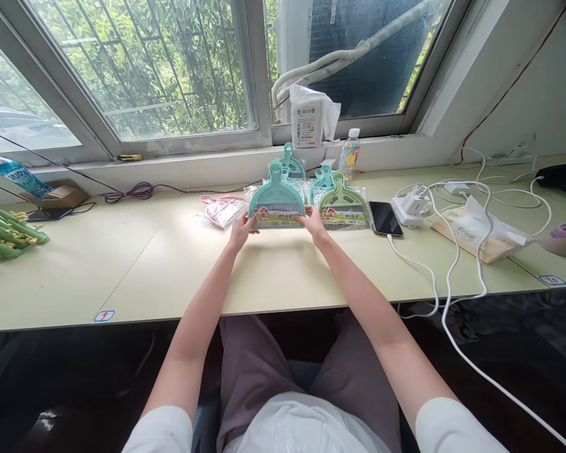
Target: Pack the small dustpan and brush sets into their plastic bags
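A teal mini dustpan set in a clear packet (276, 198) lies on the pale desk (170, 270). My left hand (240, 230) pinches its lower left corner and my right hand (312, 223) grips its lower right corner. A green packaged dustpan set (342, 207) lies just to the right, touching it. Two more teal ones (292, 165) (321, 181) sit behind. A pink packaged set (222, 209) lies to the left.
A phone (385, 218) on a white cable, a charger (410, 206), a tissue pack (481, 234) and loose white cords (453, 264) lie right. A bottle (349, 155) and white parcel (309, 119) stand by the window. Green sticks (4, 233) and a bottle (16, 175) lie far left.
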The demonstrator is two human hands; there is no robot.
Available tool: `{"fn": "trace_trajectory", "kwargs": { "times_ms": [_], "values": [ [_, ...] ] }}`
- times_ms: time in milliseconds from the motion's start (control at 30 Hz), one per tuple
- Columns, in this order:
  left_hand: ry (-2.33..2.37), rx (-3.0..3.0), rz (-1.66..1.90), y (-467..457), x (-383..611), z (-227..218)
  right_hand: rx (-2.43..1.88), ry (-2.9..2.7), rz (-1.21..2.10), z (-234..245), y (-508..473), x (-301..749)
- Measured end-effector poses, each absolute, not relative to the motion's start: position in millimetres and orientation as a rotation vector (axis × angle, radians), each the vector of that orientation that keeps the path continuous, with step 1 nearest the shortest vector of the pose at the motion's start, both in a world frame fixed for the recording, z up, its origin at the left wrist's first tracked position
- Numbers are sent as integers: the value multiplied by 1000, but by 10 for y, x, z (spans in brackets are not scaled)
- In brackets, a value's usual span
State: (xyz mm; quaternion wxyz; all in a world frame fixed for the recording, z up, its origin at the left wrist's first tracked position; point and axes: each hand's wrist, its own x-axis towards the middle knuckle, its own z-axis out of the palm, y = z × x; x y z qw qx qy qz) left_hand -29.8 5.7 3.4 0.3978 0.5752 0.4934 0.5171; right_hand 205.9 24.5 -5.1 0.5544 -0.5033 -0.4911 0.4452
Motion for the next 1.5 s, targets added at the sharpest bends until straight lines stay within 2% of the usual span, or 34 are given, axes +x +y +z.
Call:
{"fn": "trace_trajectory", "kwargs": {
  "times_ms": [133, 267, 367, 500, 633, 800, 967, 1133, 1333, 1500],
  "values": [
    [1185, 1418, 1345, 11, -294, 59, -1206, -1223, 1101, 116, 130, 2062],
    [1126, 1432, 1237, -87, -280, 126, -1219, -1285, 940, 301, -82, 2313],
    [1112, 1537, 1202, -103, -277, 113, -1267, -1340, 875, 248, -244, 2839],
    [1592, 1761, 1370, -49, -350, 24, -1425, -1336, 823, 10, -388, 3707],
    [1814, 1925, 1295, 19, -547, -65, -1575, -1222, 673, -204, -375, 4142],
    [1945, 1850, 1117, 61, -767, -123, -1738, -1216, 258, -382, -127, 3987],
    [2173, 1938, 879, 87, -829, -173, -1700, -1263, 109, -414, 229, 3733],
    [2372, 1859, 977, 96, -867, -122, -1655, -1199, 66, -436, 485, 3650],
    [2721, 1432, 1062, 108, -981, -75, -1719, -1096, -12, -491, 577, 3634],
    [2530, 1082, 1226, 185, -1120, -126, -1716, -1128, -72, -530, 648, 3663]
  ]
}}
